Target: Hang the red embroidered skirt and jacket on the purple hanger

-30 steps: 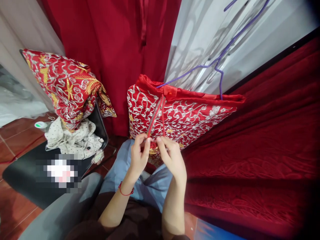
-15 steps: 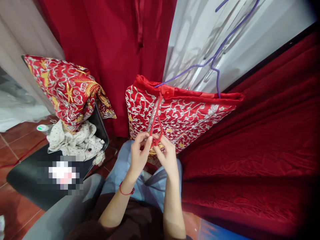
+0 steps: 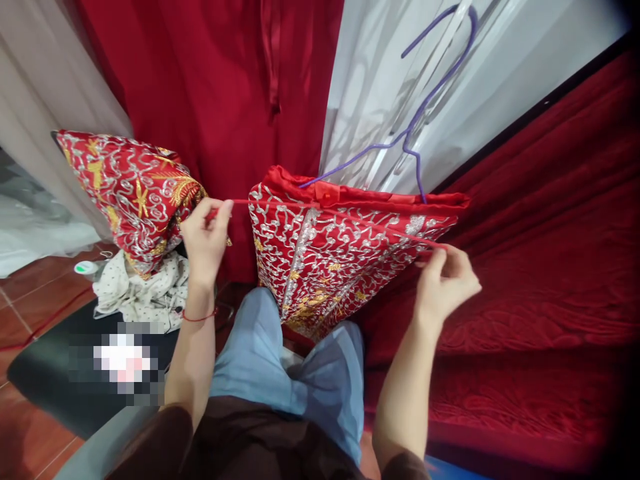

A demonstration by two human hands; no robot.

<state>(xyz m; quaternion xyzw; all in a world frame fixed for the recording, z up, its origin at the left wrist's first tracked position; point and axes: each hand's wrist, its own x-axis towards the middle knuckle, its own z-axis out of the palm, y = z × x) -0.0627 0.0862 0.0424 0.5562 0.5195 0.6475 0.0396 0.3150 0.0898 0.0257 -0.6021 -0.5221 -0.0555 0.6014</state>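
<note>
A red embroidered skirt-like garment (image 3: 350, 247), patterned in silver and gold, hangs by its waistband from a purple hanger (image 3: 414, 127). A thin red cord (image 3: 367, 220) is drawn out to both sides from the middle of the waistband. My left hand (image 3: 207, 230) pinches one end, left of the garment and in front of a second embroidered piece (image 3: 135, 180). On the right, my right hand (image 3: 447, 283) pinches the other end near the garment's right edge. Both ends look taut.
To the left stands a black chair (image 3: 55, 367), with a dotted white cloth (image 3: 145, 287) and a blurred-out item on its seat. Dark red curtains (image 3: 210, 87) hang behind, with white drapery (image 3: 370, 87) beside them. Red patterned fabric (image 3: 525, 320) covers the right side.
My hands were together at the cord in front of the garment. They have moved far apart, left and right, pulling the cord out straight. The garment and hanger appear slightly further left.
</note>
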